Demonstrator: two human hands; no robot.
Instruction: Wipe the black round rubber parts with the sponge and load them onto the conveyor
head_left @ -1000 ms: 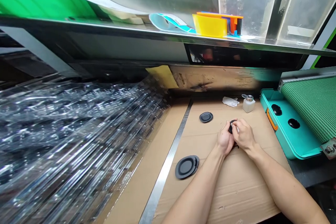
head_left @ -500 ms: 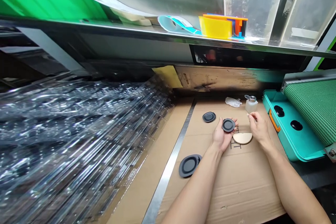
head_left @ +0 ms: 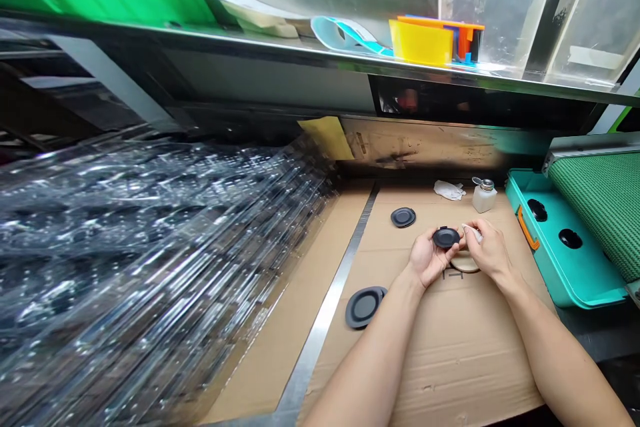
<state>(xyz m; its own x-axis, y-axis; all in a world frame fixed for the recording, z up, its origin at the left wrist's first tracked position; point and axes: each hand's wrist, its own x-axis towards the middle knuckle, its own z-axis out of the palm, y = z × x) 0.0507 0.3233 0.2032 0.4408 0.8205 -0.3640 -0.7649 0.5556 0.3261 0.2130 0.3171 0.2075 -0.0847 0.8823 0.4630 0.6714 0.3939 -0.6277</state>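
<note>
My left hand (head_left: 424,260) grips a small dark round plastic cover (head_left: 446,237) by its edge, its recessed face turned up. Close on its right, my right hand (head_left: 490,248) pinches a small white piece of cloth or tissue (head_left: 473,233) near the cover's rim; whether it touches cannot be made out. Under the hands lies a pale half-round piece (head_left: 466,263), partly hidden by my fingers. A similar dark cover (head_left: 403,217) rests farther back on the cardboard. Another, larger-looking dark cover (head_left: 364,307) is beside my left forearm, which partly covers it.
Cardboard (head_left: 450,347) covers the bench. At the back stand a pump bottle (head_left: 484,197) with its lid up and a crumpled white wipe (head_left: 449,190). A teal case (head_left: 555,267) holding black parts and a green conveyor (head_left: 600,193) border the right. Clear plastic trays (head_left: 200,247) fill the left.
My right hand has moved left with the white piece, up to the cover. The cover has been tilted in my left hand. The whole view has shifted slightly.
</note>
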